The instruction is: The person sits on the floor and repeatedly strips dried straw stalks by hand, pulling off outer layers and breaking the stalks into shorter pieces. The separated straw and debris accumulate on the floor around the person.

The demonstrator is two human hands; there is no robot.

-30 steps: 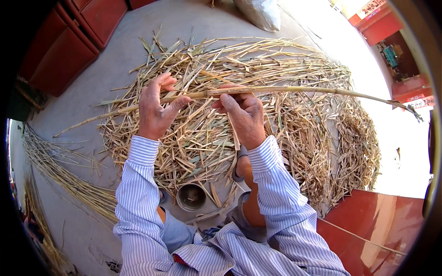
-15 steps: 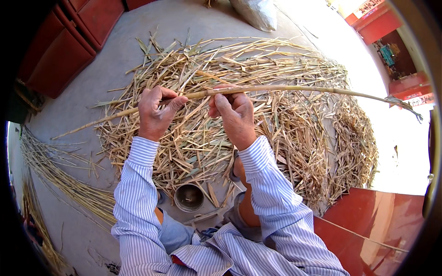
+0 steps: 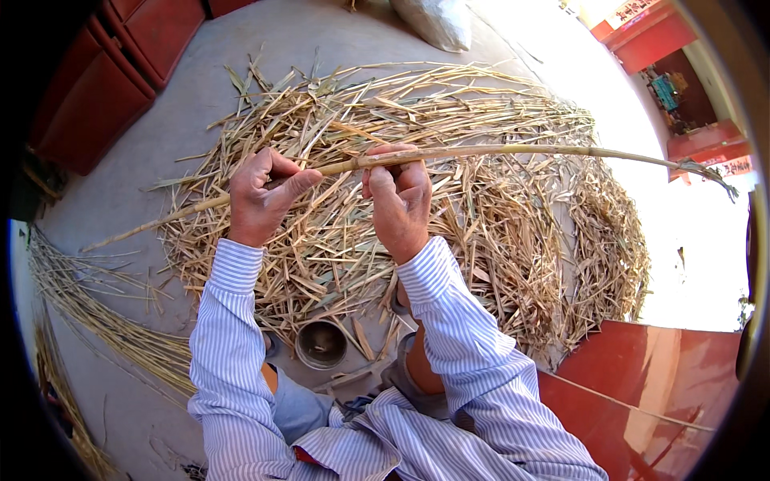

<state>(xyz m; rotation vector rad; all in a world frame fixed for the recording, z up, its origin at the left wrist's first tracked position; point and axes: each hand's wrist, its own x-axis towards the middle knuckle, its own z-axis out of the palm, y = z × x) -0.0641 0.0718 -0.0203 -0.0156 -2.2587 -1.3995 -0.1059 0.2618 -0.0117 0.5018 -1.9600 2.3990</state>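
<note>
A long, thin plant stalk (image 3: 513,150), pale yellow-brown, stretches nearly level across the view. Its left end slopes down toward the floor, and its right end carries a frayed, dry tip. My left hand (image 3: 263,195) grips it left of the middle, thumb pointing right along it. Close beside, my right hand (image 3: 399,200) pinches the same stalk between thumb and curled fingers. Under both hands spreads a wide heap of dry stalk pieces and husks (image 3: 497,232).
A round metal tin (image 3: 321,345) stands between my feet. Bundled long thin stalks (image 3: 120,321) lie at the left. A red sofa (image 3: 88,104) is far left, a whitish sack (image 3: 437,22) at the top, and a glossy red panel (image 3: 642,385) at lower right.
My left hand has opened its grip slightly and shifted a little left along with the view. The stalk stays in nearly the same position between both hands.
</note>
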